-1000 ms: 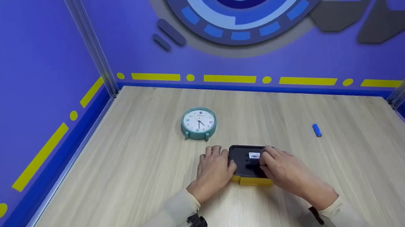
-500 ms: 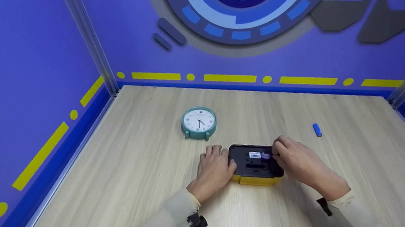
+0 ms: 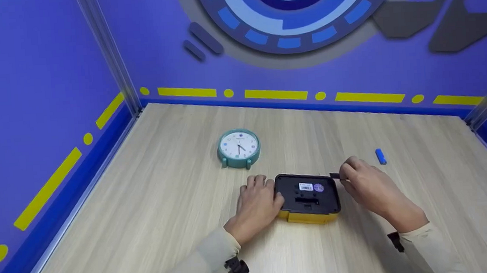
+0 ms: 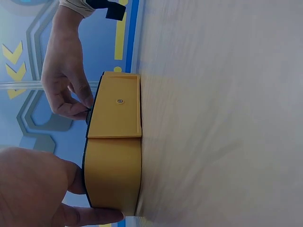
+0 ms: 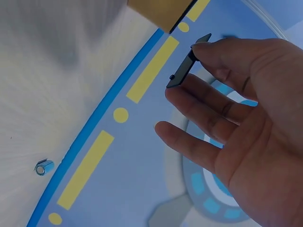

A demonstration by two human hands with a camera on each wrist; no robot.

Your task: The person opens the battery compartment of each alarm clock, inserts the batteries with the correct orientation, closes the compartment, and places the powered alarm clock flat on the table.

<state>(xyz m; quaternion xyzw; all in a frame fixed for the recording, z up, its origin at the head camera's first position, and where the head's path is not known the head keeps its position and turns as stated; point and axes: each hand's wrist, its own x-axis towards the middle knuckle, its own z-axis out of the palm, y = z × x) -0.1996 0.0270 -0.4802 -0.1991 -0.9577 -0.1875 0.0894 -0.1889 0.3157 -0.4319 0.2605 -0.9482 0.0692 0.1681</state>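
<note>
A yellow box-shaped device (image 3: 311,217) lies with its black back (image 3: 290,191) facing up, showing an uncovered slot (image 3: 307,200) and two stickers. My left hand (image 3: 255,208) holds its left end, fingers and thumb at the edge. Just off the device's right far corner, my right hand (image 3: 369,187) pinches a small black battery cover (image 5: 182,68) between thumb and fingers. The right wrist view shows small tabs on this cover, with the other fingers spread below it. Further right on the table lies a blue battery (image 3: 380,156).
A round green alarm clock (image 3: 239,148) lies face up behind my left hand. The wooden table (image 3: 176,158) ends at a blue-purple back wall (image 3: 156,52) and a matching left side wall.
My right hand has moved right from over the device's back, drawing the black cover away and uncovering the slot and round sticker. My left hand has stayed in place.
</note>
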